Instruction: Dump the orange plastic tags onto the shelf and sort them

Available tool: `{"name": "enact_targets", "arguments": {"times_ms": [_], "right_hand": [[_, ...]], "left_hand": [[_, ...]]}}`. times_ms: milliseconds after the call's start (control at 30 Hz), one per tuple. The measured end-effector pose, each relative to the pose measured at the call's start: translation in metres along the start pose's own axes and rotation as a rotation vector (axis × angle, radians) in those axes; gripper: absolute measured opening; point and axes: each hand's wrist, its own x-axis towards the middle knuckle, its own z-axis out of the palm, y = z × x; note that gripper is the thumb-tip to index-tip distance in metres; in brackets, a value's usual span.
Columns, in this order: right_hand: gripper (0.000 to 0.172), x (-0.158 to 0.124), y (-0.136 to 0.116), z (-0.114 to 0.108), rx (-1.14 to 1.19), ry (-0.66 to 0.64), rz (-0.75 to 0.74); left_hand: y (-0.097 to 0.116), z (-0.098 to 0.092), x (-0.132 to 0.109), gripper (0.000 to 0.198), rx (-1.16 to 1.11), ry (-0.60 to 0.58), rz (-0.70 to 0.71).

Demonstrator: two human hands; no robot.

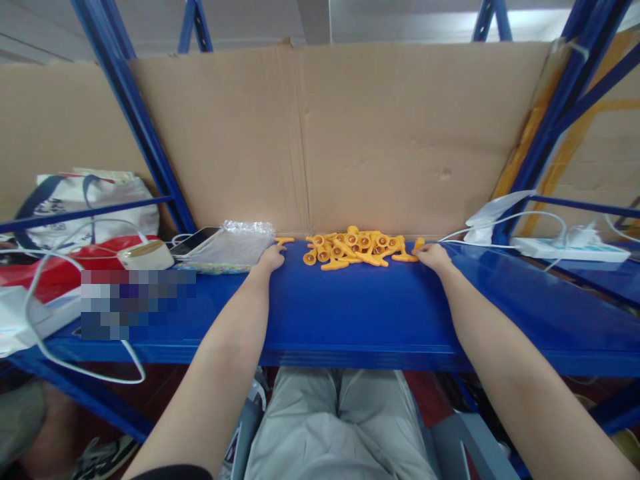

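Note:
A heap of orange-yellow plastic pieces [353, 247] lies on the blue shelf board near the cardboard back; several show a round cup-like end and a slim stem or crossbar. To the left of the heap, my left hand [273, 259] has its fingers closed on one such orange plastic piece [285, 239], which sticks out past the fingertips. On the opposite side, my right hand [434, 256] pinches another orange plastic piece [419, 245] at the heap's right edge. Both hands rest low at the board, and the fingers' undersides are hidden.
A clear plastic bag [237, 247] and a phone [199, 241] lie left of my left hand. Farther left are a white box-like charger [146, 256], cables and a cloth bag [110, 213]. A power strip [570, 249] sits at right. Blue posts [143, 127] frame the cardboard [400, 133].

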Motion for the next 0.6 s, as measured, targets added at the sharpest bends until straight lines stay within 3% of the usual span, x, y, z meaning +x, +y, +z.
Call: {"name": "enact_targets", "arguments": {"times_ms": [233, 600], "right_hand": [[0.032, 0.005, 0.005, 0.008, 0.006, -0.027, -0.066], [0.045, 0.031, 0.017, 0.023, -0.075, -0.054, -0.062]], "left_hand": [[-0.002, 0.003, 0.003, 0.056, 0.000, -0.017, 0.001], [-0.013, 0.015, 0.014, 0.047, -0.059, 0.083, 0.056]]}}
